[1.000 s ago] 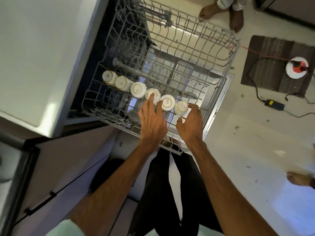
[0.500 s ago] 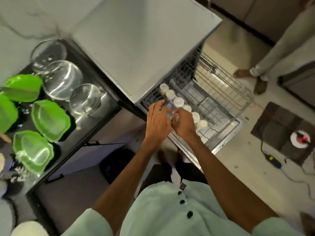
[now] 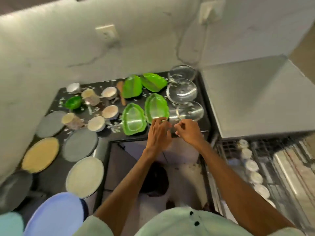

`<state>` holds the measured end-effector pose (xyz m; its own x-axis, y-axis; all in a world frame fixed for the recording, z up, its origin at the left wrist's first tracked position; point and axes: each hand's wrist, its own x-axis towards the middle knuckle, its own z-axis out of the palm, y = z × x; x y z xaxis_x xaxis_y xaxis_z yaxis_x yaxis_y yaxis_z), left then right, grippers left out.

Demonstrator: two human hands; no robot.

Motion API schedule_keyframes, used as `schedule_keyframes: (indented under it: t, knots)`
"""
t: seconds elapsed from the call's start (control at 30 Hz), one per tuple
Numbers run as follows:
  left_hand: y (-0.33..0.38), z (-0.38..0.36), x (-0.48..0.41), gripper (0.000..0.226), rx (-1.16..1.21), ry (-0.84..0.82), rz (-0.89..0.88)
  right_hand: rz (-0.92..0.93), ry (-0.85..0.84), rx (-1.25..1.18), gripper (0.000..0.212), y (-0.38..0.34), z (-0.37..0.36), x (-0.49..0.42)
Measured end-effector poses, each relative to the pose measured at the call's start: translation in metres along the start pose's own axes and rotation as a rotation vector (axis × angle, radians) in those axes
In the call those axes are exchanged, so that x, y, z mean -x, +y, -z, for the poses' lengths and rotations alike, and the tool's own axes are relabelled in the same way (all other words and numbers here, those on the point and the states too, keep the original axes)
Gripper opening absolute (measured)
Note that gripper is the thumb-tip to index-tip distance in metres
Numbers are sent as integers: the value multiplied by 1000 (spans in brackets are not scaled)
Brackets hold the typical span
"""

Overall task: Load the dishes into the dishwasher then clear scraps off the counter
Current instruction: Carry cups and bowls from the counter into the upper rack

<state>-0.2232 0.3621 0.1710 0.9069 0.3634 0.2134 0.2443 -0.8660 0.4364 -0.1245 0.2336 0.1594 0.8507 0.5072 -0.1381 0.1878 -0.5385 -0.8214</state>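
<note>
The left hand point(image 3: 158, 133) and right hand point(image 3: 189, 132) hang side by side over the front edge of the counter point(image 3: 206, 124). Just beyond the left hand lie two dishes point(image 3: 133, 120) next to each other, with two more dishes point(image 3: 132, 86) behind them. Just beyond the right hand sits a bowl point(image 3: 190, 110), and two further bowls point(image 3: 181, 91) line up behind it toward the wall point(image 3: 51, 48). Left of the left hand, cups point(image 3: 110, 111) stand among scraps point(image 3: 112, 126). Further left and nearer the person lie plates point(image 3: 80, 144). Right of the right hand and lower down, the dishwasher rack point(image 3: 289, 167) holds a row of upturned cups point(image 3: 252, 165).

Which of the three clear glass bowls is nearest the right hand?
The frontmost clear glass bowl, just beyond the right hand; the others stand behind it.
</note>
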Motion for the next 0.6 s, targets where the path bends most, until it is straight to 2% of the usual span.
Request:
schedule_keyframes:
  t: [0.23, 0.33, 0.47, 0.6]
  knots:
    - [-100, 82, 16, 21, -48, 245, 167, 232, -129, 166, 35, -89, -75, -44]
    - [-128, 102, 30, 17, -59, 319, 239, 314, -217, 203, 24, -113, -102, -52]
    - [-151, 124, 40, 15, -88, 283, 404, 395, -320, 184, 9, -136, -130, -63]
    - [-166, 136, 40, 17, -92, 298, 568, 440, -381, 208, 21, -150, -147, -81]
